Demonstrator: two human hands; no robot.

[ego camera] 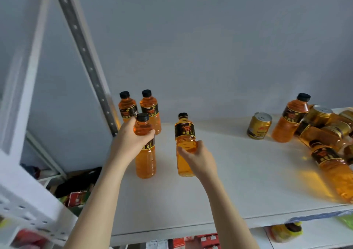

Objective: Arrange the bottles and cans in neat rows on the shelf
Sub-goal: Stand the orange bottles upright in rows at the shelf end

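Note:
On the white shelf (pixel 219 182) my left hand (pixel 129 140) grips an upright orange bottle (pixel 145 161) with a black cap near its shoulder. My right hand (pixel 198 158) holds a second orange bottle (pixel 185 143) around its middle, upright, a short way to the right. Two more orange bottles (pixel 127 106) (pixel 150 111) stand side by side at the back left. At the right, a gold can (pixel 259 125) and another bottle (pixel 290 120) stand upright beside a jumble of bottles and cans (pixel 328 134). One bottle (pixel 332 170) lies on its side near the front right.
A perforated metal upright (pixel 89 65) rises at the shelf's back left, and a white frame post (pixel 21 88) stands closer on the left. Grey wall (pixel 210 48) lies behind. Packaged goods (pixel 200 241) fill the shelf below.

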